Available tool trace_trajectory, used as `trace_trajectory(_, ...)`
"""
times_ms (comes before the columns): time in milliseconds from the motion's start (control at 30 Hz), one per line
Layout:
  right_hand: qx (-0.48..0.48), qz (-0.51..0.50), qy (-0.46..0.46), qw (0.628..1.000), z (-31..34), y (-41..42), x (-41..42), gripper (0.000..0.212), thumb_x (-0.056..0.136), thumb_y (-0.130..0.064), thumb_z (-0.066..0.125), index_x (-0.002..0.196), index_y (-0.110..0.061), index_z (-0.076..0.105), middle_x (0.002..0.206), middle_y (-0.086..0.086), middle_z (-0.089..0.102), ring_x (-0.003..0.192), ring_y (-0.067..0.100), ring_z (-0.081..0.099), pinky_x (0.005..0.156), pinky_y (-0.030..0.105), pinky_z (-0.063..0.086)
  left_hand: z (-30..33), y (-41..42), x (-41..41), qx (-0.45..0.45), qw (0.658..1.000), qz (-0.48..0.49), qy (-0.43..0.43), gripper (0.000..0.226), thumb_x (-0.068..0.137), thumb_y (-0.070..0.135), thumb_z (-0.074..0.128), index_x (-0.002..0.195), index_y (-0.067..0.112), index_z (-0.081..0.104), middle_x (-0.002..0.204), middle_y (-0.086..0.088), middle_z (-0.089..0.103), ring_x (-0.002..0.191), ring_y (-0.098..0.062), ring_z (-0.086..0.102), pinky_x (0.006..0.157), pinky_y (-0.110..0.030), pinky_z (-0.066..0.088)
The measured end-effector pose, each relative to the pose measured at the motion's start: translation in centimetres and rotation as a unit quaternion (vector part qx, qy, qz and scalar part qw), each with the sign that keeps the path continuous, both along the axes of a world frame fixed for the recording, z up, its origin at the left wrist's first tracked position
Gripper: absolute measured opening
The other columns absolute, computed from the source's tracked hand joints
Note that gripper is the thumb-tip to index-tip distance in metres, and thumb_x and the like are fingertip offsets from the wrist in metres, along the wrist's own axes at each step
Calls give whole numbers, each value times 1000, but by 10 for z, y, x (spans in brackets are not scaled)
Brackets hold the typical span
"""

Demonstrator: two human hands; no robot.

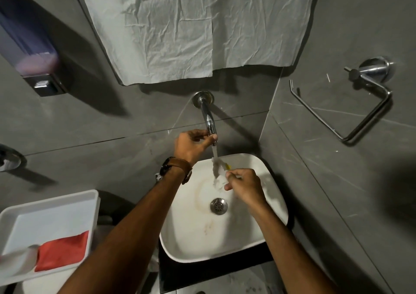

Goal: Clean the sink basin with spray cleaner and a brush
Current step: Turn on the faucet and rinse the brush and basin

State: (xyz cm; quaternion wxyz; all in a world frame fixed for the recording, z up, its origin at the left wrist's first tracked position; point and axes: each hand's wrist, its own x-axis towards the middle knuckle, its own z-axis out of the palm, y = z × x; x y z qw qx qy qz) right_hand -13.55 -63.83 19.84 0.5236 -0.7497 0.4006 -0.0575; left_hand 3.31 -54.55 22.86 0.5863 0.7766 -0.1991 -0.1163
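A white sink basin [252, 233] sits below a chrome wall tap [208, 116], with a metal drain [218, 206] at its middle. Water runs from the tap's spout. My left hand [191, 145] grips the tap's end between thumb and fingers. My right hand [246, 186] holds a small brush [219, 176] with white bristles and a yellow part under the running water, over the basin. The brush's handle is mostly hidden in my fingers. A white spray bottle [18, 260] lies blurred on the tray at the lower left.
A white tray [56, 206] at the lower left holds a red cloth [63, 254]. A soap dispenser [29, 52] hangs on the left wall, a chrome paper holder [362, 104] on the right wall. Crumpled paper [191, 28] covers the wall above the tap.
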Motion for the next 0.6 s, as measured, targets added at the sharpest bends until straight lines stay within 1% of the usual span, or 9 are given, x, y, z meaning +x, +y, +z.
trace_trajectory(33, 34, -14, -6, 999, 1, 0, 1, 19, 95, -31, 62, 97, -20, 77, 61, -3, 75, 42, -1, 59, 40, 14, 41, 1, 0, 0, 4, 1000, -1, 2, 22, 68, 40, 86, 83, 34, 72, 83, 14, 74, 80, 4, 69, 69, -5, 51)
trace_trajectory(67, 63, -26, -9, 998, 3, 0, 2, 19, 95, -30, 61, 94, -19, 77, 62, -1, 75, 36, 1, 52, 36, 15, 36, 2, 0, 0, 7, 1000, -1, 5, 22, 68, 40, 86, 83, 34, 72, 84, 14, 74, 81, 4, 69, 69, -5, 51)
trace_trajectory(167, 123, -42, -16, 991, 12, -3, 4, 18, 93, -27, 62, 88, -15, 75, 60, 3, 74, 35, 9, 40, 37, 16, 26, 3, -1, -1, 13, 1000, -2, 10, 25, 69, 39, 85, 89, 30, 73, 88, 12, 75, 85, -1, 70, 72, -8, 51)
trace_trajectory(300, 144, -46, -23, 988, 20, -5, 4, 18, 92, -26, 63, 83, -15, 73, 61, 4, 73, 37, 10, 39, 38, 16, 25, 2, -2, -1, 15, 1000, 1, 18, 33, 71, 36, 85, 98, 18, 76, 91, 7, 76, 88, -6, 70, 77, -11, 53)
trace_trajectory(400, 144, -44, -25, 988, 21, -6, 4, 17, 93, -26, 63, 83, -16, 73, 59, 4, 73, 36, 10, 38, 37, 16, 24, 1, -2, 0, 19, 1000, -3, 20, 37, 71, 36, 84, 101, 17, 76, 93, 7, 76, 91, -6, 70, 84, -18, 54)
trace_trajectory(500, 145, -42, -28, 988, 21, -6, 4, 17, 93, -26, 63, 88, -14, 74, 60, 4, 73, 36, 10, 37, 37, 15, 24, 1, -2, 0, 17, 999, -11, 25, 39, 72, 35, 84, 105, 15, 76, 99, 4, 76, 97, -9, 70, 90, -23, 53)
trace_trajectory(600, 141, -36, -28, 989, 21, -6, 5, 17, 94, -28, 63, 92, -14, 75, 61, 4, 73, 36, 10, 37, 36, 15, 24, 1, -2, -3, 11, 999, -12, 27, 39, 73, 34, 83, 106, 14, 75, 99, 3, 76, 99, -9, 70, 92, -24, 53)
